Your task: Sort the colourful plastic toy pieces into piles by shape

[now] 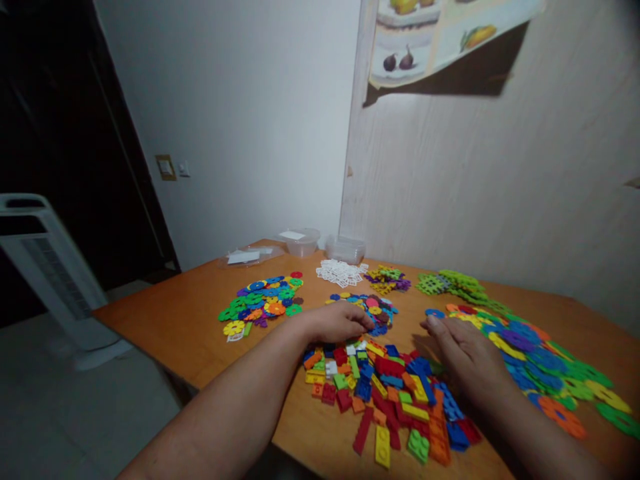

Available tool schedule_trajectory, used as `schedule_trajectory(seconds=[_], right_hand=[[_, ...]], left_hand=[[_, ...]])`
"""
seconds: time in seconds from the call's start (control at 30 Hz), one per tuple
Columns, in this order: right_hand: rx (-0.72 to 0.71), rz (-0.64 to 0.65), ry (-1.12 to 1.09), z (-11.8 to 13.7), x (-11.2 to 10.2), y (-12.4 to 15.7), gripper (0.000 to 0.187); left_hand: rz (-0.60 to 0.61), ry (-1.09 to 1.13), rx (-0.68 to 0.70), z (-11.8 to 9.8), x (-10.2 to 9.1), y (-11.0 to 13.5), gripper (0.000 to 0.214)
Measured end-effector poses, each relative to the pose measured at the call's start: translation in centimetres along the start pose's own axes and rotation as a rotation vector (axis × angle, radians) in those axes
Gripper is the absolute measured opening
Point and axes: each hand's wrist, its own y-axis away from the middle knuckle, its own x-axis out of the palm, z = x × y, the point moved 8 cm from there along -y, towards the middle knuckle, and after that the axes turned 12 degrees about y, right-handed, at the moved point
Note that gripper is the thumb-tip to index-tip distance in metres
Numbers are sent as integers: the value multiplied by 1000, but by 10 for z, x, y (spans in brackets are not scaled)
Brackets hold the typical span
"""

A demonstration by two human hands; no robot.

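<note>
My left hand (340,321) lies palm down, fingers curled onto a small heap of round coloured discs (383,310) in the table's middle. My right hand (463,343) lies flat with fingers stretched out, its tips beside a blue disc (435,313). Under both forearms spreads a pile of flat coloured bricks (390,393). Whether the left fingers pinch a piece is hidden.
On the orange wooden table (185,327) are a flower-disc pile (263,301) at left, white lattice pieces (341,272), green lattice pieces (453,283), and a long spread of large discs (545,367) at right. Clear plastic tubs (301,241) stand by the wall. A white fan tower (45,267) stands left.
</note>
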Motion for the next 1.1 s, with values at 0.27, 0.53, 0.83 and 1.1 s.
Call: schedule_trajectory(seconds=[0.27,0.53,0.83,1.1], right_hand=[[160,11,38,-27,3,-4,67],[201,56,212,-29,-6,-7,65],[247,120,262,-38,1,-9,68],[67,11,318,-35,4,-14,54]], left_hand=[[-144,418,-11,12,-13,1,17],[-473,274,165,-4,-53,9,22],[-789,104,16,3,-131,59,14],[-948,-98,-248,63,-200,150,4]])
